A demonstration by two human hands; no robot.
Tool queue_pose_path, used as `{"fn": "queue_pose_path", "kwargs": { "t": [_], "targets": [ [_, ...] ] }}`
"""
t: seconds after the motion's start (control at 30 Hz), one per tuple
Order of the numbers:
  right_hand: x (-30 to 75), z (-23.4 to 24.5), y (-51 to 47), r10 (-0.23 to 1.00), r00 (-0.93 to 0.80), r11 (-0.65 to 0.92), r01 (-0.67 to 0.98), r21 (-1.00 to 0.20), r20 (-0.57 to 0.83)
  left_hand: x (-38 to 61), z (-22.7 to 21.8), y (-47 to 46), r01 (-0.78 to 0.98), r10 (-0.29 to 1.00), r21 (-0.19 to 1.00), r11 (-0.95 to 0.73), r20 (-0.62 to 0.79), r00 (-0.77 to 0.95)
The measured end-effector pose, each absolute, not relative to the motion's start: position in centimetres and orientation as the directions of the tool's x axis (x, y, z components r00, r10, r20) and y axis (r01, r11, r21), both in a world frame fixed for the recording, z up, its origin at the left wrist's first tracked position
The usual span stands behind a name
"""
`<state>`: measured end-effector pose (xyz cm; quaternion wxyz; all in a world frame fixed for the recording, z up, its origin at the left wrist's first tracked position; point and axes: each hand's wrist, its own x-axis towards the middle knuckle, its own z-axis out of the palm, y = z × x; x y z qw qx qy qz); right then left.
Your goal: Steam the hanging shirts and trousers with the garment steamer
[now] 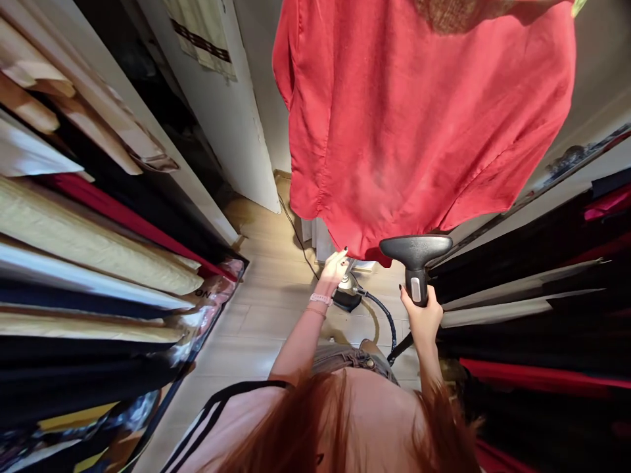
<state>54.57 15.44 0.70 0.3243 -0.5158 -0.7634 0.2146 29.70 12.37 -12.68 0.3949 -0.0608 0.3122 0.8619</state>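
Note:
A red shirt (424, 125) hangs in front of me, its curved hem at the bottom. My left hand (336, 268), with a pink band on the wrist, pinches the lower left part of that hem; some fingertips are hidden behind the cloth. In my right hand (422, 315) is the handle of a black garment steamer head (417, 248), held upright with its wide plate just below the hem, at the right. A ribbed black hose (382, 305) curves over the floor from the steamer base (346, 299) between my arms.
Clothes (93, 236) hang in a rack on the left, and dark garments (532, 295) line the right side. A white door (231, 98) stands at the back left. A thin cable (296, 230) runs along the light tiled floor (251, 289).

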Motion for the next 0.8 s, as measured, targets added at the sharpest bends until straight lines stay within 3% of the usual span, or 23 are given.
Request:
{"fn": "queue_pose_path", "kwargs": {
  "t": [0.2, 0.4, 0.8],
  "targets": [
    [54.1, -0.5, 15.9, 0.894, -0.335, 0.447, 0.718, -0.534, 0.298, 36.3, -13.3, 12.5, -0.794, 0.779, 0.433, -0.426, -0.27, -0.566],
    [54.9, -2.6, 16.6, 0.897, -0.38, 0.442, 0.796, -0.415, 0.227, 40.8, -13.0, 13.5, -0.832, 0.828, 0.396, -0.388, -0.246, -0.504],
    [54.5, -3.2, 16.1, 0.92, -0.383, 0.389, 0.879, -0.276, 0.077, 45.2, -12.6, 16.8, -0.899, 0.866, 0.377, -0.223, -0.347, -0.36]
  ]
}}
